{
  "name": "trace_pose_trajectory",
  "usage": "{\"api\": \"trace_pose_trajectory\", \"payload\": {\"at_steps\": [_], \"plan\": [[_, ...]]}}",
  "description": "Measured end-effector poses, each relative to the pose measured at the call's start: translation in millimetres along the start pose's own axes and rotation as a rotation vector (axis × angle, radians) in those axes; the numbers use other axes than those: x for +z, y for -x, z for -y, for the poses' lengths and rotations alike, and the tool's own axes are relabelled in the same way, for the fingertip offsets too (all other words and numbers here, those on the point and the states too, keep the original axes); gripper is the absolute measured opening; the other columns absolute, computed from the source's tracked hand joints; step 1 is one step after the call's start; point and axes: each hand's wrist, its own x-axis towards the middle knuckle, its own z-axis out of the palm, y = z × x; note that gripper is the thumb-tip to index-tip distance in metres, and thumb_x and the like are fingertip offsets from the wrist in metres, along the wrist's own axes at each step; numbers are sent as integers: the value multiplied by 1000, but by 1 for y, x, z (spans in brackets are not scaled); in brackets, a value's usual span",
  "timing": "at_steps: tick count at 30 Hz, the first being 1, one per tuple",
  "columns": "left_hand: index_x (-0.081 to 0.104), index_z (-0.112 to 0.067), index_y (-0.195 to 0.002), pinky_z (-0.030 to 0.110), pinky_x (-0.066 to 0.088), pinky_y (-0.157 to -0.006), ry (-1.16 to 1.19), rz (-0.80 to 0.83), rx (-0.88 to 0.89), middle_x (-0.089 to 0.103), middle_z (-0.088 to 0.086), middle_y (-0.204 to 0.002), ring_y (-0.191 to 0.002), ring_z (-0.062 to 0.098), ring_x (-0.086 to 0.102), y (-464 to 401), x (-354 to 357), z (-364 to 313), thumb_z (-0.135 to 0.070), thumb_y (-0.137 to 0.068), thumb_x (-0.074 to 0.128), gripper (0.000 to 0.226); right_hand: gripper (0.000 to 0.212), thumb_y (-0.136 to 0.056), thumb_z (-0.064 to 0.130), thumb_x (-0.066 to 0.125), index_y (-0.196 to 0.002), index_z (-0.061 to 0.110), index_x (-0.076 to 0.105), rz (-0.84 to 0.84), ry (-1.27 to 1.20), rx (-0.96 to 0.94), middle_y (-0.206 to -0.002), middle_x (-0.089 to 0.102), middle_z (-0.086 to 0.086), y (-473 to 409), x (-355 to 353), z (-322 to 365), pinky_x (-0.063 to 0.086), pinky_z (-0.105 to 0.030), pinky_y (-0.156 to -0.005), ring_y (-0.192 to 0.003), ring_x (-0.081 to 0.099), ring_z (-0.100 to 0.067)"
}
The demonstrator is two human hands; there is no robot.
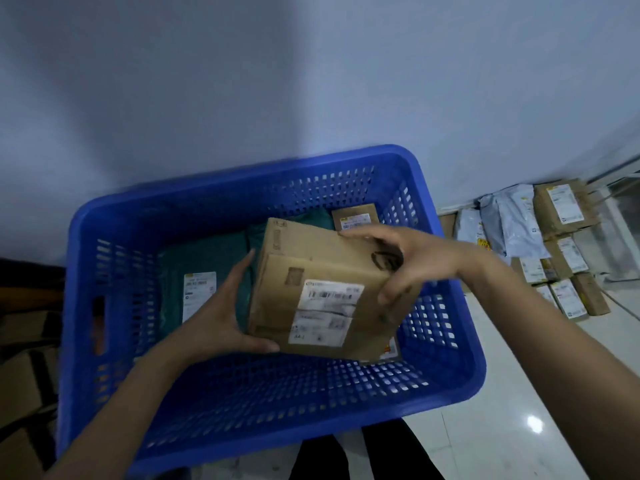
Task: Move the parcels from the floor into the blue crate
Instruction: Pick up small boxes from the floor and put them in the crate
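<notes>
Gripping cardboard parcel (322,292) between both hands (left (221,313), right (412,261)), over blue crate (104,393)

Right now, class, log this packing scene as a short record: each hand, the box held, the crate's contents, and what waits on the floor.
left hand: holds the cardboard box's left side
right hand: grips its top right edge
cardboard box: tilted, over the blue crate
in crate: green mailer bags, small box
floor, right: pile of parcels, grey bags and boxes

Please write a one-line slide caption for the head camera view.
Both hands hold a cardboard box over the blue crate.
</notes>
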Motion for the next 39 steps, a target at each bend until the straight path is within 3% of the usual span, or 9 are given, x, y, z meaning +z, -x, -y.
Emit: {"api": "trace_pose_trajectory", "payload": {"at_steps": [3, 7, 9, 11, 15, 25, 31, 35, 39], "plan": [[22, -49, -141, 38, 48, -100, 331, -35, -92, 46, -18, -139, -124, 7, 51, -3, 6, -3, -52, -43, 91, 120, 82, -70, 13, 83, -137, 42, 45, -60, -174, -27, -136, 50, 15, -19, -19, 13, 44, -29, -103, -123, 49, -4], [41, -37, -135, 39, 50, -95, 769, -243, -180, 61, -5, -128, -117, 18, 59, -8, 17, 5, -48, -40, 92, 108, 75, -70, 46, 79, -135, 30, 45, -561, -451, 40, -124, 57, 6, -27, -3, -1, 47, -30, -96, -118, 55, -12], [44, -35, -135, 41, 49, -96, 882, -222, -178, 62, -6, -129, -118, 18, 60, -9, 26, 9, -42, -56, 87, 91, 85, -69, 59, 74, -140, 30, 38, -480, -459, 144, -130, 55, 5, -28, 25, -16, 49, -37, -97, -116, 56, -17], [45, -32, -136, 43, 49, -98, 915, -172, -220, 63, -6, -128, -117, 17, 61, -14, 39, 11, -39, -62, 83, 83, 77, -79, 49, 71, -143, 28, 33, -420, -473, 167, -132, 53, 2, -32, 62, -31, 52, -32, -91, -113, 58, -18], [46, -26, -134, 41, 46, -102, 980, -202, -329, 61, -3, -127, -116, 18, 57, -49, 69, 8, -33, -77, 74, 63, 62, -88, 29, 67, -141, 21, 36, -729, -454, 213, -124, 52, 0, -42, 99, -56, 48, -13, -68, -102, 55, -13], [45, -19, -137, 38, 45, -99, 779, -368, -366, 55, 0, -130, -119, 21, 53, -167, 97, -2, -34, -91, 61, 51, 66, -91, 27, 63, -145, 11, 29, -919, -439, 398, -130, 54, -13, -82, 46, -93, 49, -41, -97, -117, 54, -31], [47, -24, -132, 40, 49, -95, 678, -332, -435, 56, 1, -131, -117, 23, 55, -190, 107, 17, -42, -86, 63, 52, 60, -93, 26, 59, -138, -1, 30, -908, -306, 514, -127, 55, -21, -102, 48, -109, 50, -41, -92, -114, 56, -35], [49, -24, -130, 48, 46, -100, 598, -383, -450, 59, 0, -127, -115, 22, 57, -193, 110, 20, -59, -68, 63, 73, 59, -98, 41, 46, -136, -2, 31, -801, 171, 637, -112, 62, -21, -97, 51, -105, 45, -35, -71, -100, 61, -34], [43, -22, -136, 47, 45, -102, 549, -375, -447, 56, 1, -132, -120, 24, 53, -190, 110, 7, -49, -84, 61, 62, 71, -96, 44, 48, -145, 4, 16, -830, 380, 611, -101, 67, -15, -80, 55, -88, 48, -34, -62, -85, 66, -29]]}}
